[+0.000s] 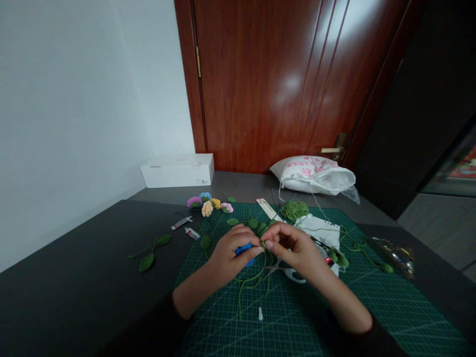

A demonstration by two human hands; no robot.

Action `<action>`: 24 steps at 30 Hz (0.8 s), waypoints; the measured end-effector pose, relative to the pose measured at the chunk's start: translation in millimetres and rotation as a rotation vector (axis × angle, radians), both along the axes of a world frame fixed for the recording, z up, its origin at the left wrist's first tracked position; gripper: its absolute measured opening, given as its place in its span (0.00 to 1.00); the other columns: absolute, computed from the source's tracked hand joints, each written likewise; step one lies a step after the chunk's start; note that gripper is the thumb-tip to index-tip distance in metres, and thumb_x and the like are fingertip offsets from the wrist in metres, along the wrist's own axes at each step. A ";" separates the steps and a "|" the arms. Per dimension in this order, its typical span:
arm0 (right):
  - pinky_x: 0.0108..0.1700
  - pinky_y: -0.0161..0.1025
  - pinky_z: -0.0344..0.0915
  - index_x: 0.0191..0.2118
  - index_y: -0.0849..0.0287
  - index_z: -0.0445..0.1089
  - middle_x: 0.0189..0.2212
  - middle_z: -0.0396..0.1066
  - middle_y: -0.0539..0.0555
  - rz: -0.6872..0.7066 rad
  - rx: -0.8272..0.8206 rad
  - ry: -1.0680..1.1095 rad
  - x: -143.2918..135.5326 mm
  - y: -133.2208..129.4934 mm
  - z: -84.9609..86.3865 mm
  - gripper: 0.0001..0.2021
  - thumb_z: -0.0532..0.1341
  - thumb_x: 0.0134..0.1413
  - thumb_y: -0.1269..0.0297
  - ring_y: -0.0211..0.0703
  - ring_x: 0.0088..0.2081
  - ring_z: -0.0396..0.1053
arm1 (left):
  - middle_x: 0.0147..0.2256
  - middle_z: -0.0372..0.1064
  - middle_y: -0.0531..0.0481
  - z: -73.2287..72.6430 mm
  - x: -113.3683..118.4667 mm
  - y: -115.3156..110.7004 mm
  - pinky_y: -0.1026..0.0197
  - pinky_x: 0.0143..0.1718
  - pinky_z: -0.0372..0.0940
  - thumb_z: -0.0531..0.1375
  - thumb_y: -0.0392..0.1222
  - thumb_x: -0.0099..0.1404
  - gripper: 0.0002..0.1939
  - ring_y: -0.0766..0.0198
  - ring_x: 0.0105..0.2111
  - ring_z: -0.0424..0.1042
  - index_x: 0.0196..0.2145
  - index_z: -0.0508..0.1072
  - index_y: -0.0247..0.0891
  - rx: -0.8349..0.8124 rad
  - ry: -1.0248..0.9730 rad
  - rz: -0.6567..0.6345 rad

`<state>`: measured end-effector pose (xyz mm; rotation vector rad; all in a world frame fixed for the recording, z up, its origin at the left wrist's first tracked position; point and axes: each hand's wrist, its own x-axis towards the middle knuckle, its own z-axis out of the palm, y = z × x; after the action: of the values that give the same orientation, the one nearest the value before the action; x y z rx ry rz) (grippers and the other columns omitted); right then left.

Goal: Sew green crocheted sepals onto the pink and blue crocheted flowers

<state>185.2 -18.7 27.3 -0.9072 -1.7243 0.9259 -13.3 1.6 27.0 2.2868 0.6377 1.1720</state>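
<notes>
My left hand (238, 252) and my right hand (290, 243) meet over the green cutting mat (297, 317), fingertips nearly touching. Both are closed in a pinch on thin green yarn (241, 297), whose loose strands hang in curves below. A blue piece (243, 249) shows between the fingers of my left hand; its shape is mostly hidden. Green leaves (262, 228) lie just beyond the fingertips. White-handled scissors (295, 275) rest beneath my right hand. Nearer to me a small white cap (260, 313) lies on the mat.
Crochet flowers (207, 208), two small tubes (181, 222) and leaf stems (147, 263) lie at left. A ball of green yarn (295, 210), papers (320, 229) and a shiny packet (401, 258) are right. Behind stand a white box (178, 171) and a white bag (312, 173).
</notes>
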 end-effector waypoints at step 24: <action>0.26 0.34 0.55 0.35 0.56 0.65 0.26 0.66 0.48 0.096 -0.096 0.195 -4.6 -8.7 7.1 0.13 0.62 0.60 0.51 0.35 0.24 0.59 | 0.30 0.69 0.48 -1.8 1.3 -1.5 0.57 0.39 0.65 0.60 0.48 0.67 0.13 0.59 0.35 0.69 0.30 0.74 0.37 -0.231 -0.103 -0.092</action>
<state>180.6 -27.4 34.4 -0.7738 -1.5784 1.1302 -12.0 0.1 25.2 2.0271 0.5894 1.1038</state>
